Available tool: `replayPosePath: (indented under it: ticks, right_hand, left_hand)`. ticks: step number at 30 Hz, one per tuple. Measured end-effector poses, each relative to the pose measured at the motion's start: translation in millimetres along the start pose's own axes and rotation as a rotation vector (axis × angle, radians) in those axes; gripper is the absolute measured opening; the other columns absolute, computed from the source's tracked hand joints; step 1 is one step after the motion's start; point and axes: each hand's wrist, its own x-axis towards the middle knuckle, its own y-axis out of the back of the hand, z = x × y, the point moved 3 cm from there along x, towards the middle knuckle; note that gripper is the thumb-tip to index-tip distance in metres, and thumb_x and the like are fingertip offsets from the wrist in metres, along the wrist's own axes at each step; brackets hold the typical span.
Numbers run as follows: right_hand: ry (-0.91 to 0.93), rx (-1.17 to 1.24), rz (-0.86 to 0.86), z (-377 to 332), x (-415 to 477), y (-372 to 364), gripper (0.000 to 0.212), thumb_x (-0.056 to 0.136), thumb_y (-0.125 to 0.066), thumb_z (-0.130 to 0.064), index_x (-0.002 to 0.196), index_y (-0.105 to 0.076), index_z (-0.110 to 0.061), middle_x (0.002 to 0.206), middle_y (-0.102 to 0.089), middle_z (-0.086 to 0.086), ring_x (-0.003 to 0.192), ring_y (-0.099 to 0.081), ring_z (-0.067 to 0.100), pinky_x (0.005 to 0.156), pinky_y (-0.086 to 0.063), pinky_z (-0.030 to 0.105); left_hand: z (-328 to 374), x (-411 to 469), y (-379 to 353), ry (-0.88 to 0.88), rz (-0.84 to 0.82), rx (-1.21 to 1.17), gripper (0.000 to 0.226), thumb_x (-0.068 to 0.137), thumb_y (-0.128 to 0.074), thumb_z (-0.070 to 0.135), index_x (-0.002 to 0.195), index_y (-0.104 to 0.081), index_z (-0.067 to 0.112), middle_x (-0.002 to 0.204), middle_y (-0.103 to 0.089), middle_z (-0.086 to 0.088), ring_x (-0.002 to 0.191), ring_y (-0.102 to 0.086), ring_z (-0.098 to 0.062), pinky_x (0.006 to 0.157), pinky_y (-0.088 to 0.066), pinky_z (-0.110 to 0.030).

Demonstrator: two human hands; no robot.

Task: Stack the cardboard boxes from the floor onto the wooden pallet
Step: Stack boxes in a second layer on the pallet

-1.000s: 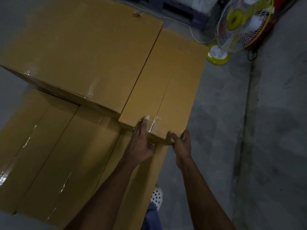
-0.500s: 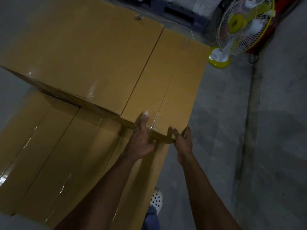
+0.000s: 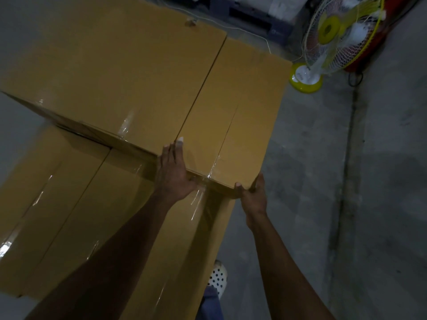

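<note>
Boxes fill the left and centre of the head view, stacked in two layers; the pallet under them is hidden, so what they rest on cannot be told. Narrow box (image 3: 231,116) sits on the upper layer, its long left side flush against the big box (image 3: 115,72) at 10 o'clock. Lower boxes (image 3: 69,204) run out of frame at the left and bottom edges, clear tape glinting on their seams.

Left hand (image 3: 173,174) lies flat and open on the narrow box's near left corner, fingers spread over the top, thumb at the front edge. Right hand (image 3: 253,195) wraps the near right corner, thumb on the front edge, fingers curled round the side face and mostly hidden; it looks like a loose hold. Both forearms cover part of the lower boxes.

Fan (image 3: 335,40) stands on the concrete floor (image 3: 323,181) at 1 o'clock, well apart from the stack, its top cropped. White cord (image 3: 251,33) runs along the floor behind the boxes toward the fan. Dark clutter at 12 o'clock is too dim to identify. Perforated white shoe (image 3: 217,278) shows at 6 o'clock, just beside the lower boxes.
</note>
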Motion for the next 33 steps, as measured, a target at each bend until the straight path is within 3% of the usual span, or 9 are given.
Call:
replayPosePath:
  ticks: [7,18,22,25,29,33]
  right_hand:
    - [0.005,0.048,0.010,0,-1,-2,0.080,0.091,-0.073,-0.019,0.155,-0.028,-0.034,0.147,-0.051,-0.001,0.128,-0.053,0.024,0.105,-0.050,0.050]
    - [-0.026,0.005,0.013,-4,1,-5,0.086,0.088,-0.072,-0.019,0.155,-0.023,-0.040,0.150,-0.049,0.000,0.128,-0.053,0.026,0.104,-0.050,0.052]
    - [-0.012,0.025,0.008,-9,2,-2,0.095,0.087,-0.072,-0.009,0.159,-0.018,-0.036,0.155,-0.043,-0.002,0.131,-0.051,0.021,0.108,-0.047,0.047]
    - [0.015,-0.060,0.011,-11,0,2,0.094,0.088,-0.073,-0.014,0.160,-0.017,-0.034,0.156,-0.042,-0.001,0.131,-0.050,0.023,0.108,-0.047,0.048]
    - [0.083,-0.241,0.079,-16,-4,3,0.088,0.088,-0.074,-0.026,0.160,-0.022,-0.020,0.155,-0.040,0.011,0.139,-0.042,0.034,0.111,-0.041,0.049]
    - [-0.073,-0.163,0.165,-14,-23,-2,0.089,0.087,-0.075,-0.032,0.157,-0.023,-0.014,0.154,-0.033,0.020,0.140,-0.037,0.039,0.109,-0.038,0.046]
  left_hand:
    - [-8,-2,4,-0.086,-0.028,0.187,0.118,0.073,-0.074,0.042,0.158,0.001,0.010,0.163,-0.021,-0.017,0.152,-0.017,-0.035,0.121,-0.026,-0.051]
    - [-7,-3,15,-0.047,-0.013,0.098,0.110,0.068,-0.082,0.032,0.153,-0.020,0.002,0.147,-0.042,-0.020,0.137,-0.041,-0.036,0.114,-0.037,-0.046]
    - [-9,-3,14,-0.033,-0.025,0.087,0.105,0.067,-0.081,0.030,0.151,-0.024,0.001,0.142,-0.046,-0.020,0.133,-0.043,-0.037,0.111,-0.039,-0.047]
    - [-11,-5,12,-0.078,-0.035,0.123,0.106,0.067,-0.082,0.031,0.150,-0.026,-0.001,0.149,-0.041,-0.021,0.139,-0.038,-0.038,0.113,-0.037,-0.047]
    - [-16,-16,4,-0.134,-0.042,0.199,0.108,0.068,-0.080,0.032,0.154,-0.022,0.006,0.162,-0.024,-0.017,0.152,-0.017,-0.035,0.120,-0.024,-0.055]
    - [-19,-45,-9,-0.112,-0.037,0.195,0.105,0.073,-0.075,0.021,0.158,-0.015,0.013,0.166,-0.012,-0.017,0.155,-0.006,-0.034,0.123,-0.016,-0.054]
